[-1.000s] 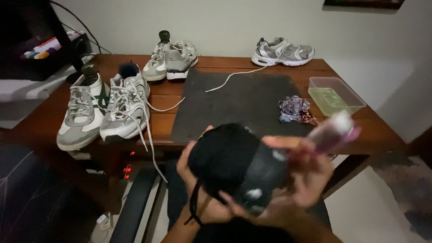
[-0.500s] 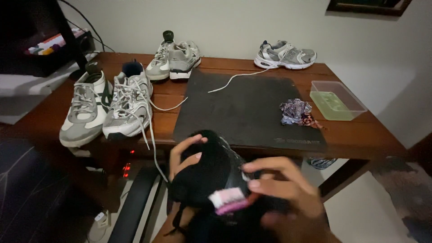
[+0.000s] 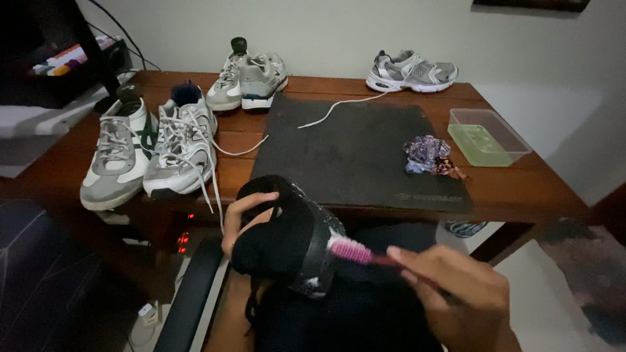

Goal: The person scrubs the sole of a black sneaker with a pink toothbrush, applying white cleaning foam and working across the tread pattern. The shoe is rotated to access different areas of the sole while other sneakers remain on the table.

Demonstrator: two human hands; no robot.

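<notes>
My left hand [image 3: 244,218] grips a black shoe [image 3: 287,238] held below the table's front edge, its sole side turned toward my right. My right hand [image 3: 456,296] holds a small pink brush [image 3: 355,251], its bristle head lying against the shoe's greyish sole rim. Both hands are close to my lap, in front of the dark mat [image 3: 355,153] on the wooden table [image 3: 515,189].
Two grey-white sneakers [image 3: 153,150] with loose laces sit at the table's left, another pair [image 3: 251,75] at the back, one sneaker [image 3: 411,70] back right. A crumpled cloth [image 3: 427,155] and a clear tub of green liquid [image 3: 486,137] stand at the right.
The shoe has been turned in my left hand and moved slightly left. My right hand has drawn back to the right, and the pink brush now meets the sole rim.
</notes>
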